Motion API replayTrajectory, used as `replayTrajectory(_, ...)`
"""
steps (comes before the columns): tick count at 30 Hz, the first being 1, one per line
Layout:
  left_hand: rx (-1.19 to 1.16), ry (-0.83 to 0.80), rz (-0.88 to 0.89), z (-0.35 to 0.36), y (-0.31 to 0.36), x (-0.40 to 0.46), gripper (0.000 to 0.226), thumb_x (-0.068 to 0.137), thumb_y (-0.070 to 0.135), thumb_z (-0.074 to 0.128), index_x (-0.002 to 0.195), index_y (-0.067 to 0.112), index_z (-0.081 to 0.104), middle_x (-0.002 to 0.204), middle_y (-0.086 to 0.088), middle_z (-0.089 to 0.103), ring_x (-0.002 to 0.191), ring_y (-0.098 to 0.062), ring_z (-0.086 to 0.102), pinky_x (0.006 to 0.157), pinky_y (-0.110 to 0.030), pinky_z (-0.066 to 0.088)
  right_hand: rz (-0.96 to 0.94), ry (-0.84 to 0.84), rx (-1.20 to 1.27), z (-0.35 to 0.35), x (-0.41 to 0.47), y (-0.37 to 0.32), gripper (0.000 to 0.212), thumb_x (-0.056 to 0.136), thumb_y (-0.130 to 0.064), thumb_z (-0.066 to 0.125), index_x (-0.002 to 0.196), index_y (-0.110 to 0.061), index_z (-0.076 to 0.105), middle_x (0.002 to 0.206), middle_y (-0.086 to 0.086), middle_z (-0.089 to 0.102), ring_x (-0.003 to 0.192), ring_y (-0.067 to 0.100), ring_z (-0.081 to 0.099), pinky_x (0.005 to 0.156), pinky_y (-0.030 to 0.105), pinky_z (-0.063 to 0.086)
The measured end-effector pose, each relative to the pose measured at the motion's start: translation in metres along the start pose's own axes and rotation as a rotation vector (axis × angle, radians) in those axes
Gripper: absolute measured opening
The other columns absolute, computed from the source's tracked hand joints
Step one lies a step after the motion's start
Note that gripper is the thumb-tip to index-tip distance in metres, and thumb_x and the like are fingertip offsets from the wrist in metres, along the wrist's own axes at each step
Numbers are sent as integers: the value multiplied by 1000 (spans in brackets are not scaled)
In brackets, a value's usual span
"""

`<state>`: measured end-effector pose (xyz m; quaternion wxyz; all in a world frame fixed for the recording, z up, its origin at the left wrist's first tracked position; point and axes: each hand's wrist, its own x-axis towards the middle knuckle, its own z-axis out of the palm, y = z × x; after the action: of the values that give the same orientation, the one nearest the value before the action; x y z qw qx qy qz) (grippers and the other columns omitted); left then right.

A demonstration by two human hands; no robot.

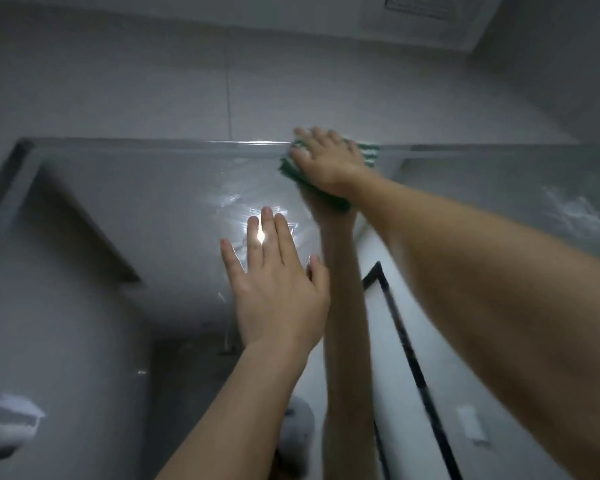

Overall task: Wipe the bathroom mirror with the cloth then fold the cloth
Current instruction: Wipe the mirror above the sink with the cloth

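Note:
The bathroom mirror (136, 209) fills the middle of the head view, its top edge running across below the grey wall tiles. My right hand (329, 161) presses a green and white striped cloth (369, 154) flat against the glass at the mirror's top edge, right of centre. Most of the cloth is hidden under the palm. My left hand (278, 282) lies flat on the glass lower down, fingers spread, holding nothing. A bright light glare shows between its fingers. The reflection of my right forearm runs down the glass between my two arms.
Grey tiled wall (153, 81) above the mirror, with a ceiling vent (420, 5) at the top right. Wet streaks mark the glass at the right (568, 209). A blurred white object (4, 424) sits at the lower left edge.

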<state>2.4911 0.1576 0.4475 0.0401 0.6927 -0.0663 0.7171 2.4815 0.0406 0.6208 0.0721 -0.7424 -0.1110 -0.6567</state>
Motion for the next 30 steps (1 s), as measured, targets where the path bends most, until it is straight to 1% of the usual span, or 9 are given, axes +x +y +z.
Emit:
replayTrajectory(3,-13,12,2,3,-3,1,72,85,44,-7,150,13,-9,158,-4,-12,145,-19,-11,115,-50,-7,161,4,-6,-8,-10,53,56,99,-49,19,151,-29,10,160,1,6,146,23,7,117,46,4)
replayTrajectory(6,-17,-2,12,3,-3,0,68,89,44,-3,150,13,-10,158,-5,-13,145,-20,-13,115,-50,-8,243,25,-11,-9,-24,78,57,100,-50,17,152,-28,6,160,1,1,146,24,3,118,47,2)
replayTrajectory(8,-12,-10,17,3,-3,1,64,95,43,3,150,13,-11,158,-5,-14,145,-20,-13,116,-50,-7,255,40,-21,-7,-29,78,58,100,-50,16,152,-27,5,160,2,0,147,25,2,118,48,1)
replayTrajectory(11,-12,-29,17,2,-2,0,65,96,43,9,150,13,-10,158,-5,-14,145,-20,-14,116,-49,-7,272,48,-27,-4,-39,75,59,100,-50,16,152,-25,6,160,3,0,147,25,1,118,48,1)
replayTrajectory(15,-5,-20,23,3,-1,1,64,98,41,13,151,13,-6,159,-4,-10,146,-18,-9,114,-47,-9,224,31,-52,-3,-70,81,58,100,-48,17,152,-24,7,160,3,2,147,23,2,118,47,1)
replayTrajectory(19,-45,15,-17,1,2,-2,61,98,38,21,151,11,5,159,-4,1,146,-20,1,115,-47,-1,187,-9,-57,1,-120,86,57,101,-48,18,152,-26,5,160,-1,-3,147,20,-1,118,43,-2)
replayTrajectory(23,-34,-24,-50,0,13,-21,61,97,36,14,151,9,5,159,-6,1,146,-24,3,116,-51,1,179,-74,-34,3,-166,90,56,101,-49,15,151,-30,-1,159,-4,-10,146,18,-10,117,42,-8)
replayTrajectory(27,-41,-84,15,0,35,-60,61,97,40,13,151,11,3,159,-8,-1,146,-26,1,113,-51,-6,211,-113,-15,5,-203,94,57,101,-50,14,150,-32,-7,158,-6,-17,145,16,-16,117,41,-10)
replayTrajectory(30,-77,-79,142,4,52,-98,57,98,36,23,150,14,20,157,-10,13,144,-30,10,112,-55,-4,240,-159,0,8,-234,97,57,100,-50,13,148,-34,-13,157,-6,-21,144,14,-20,117,43,-11)
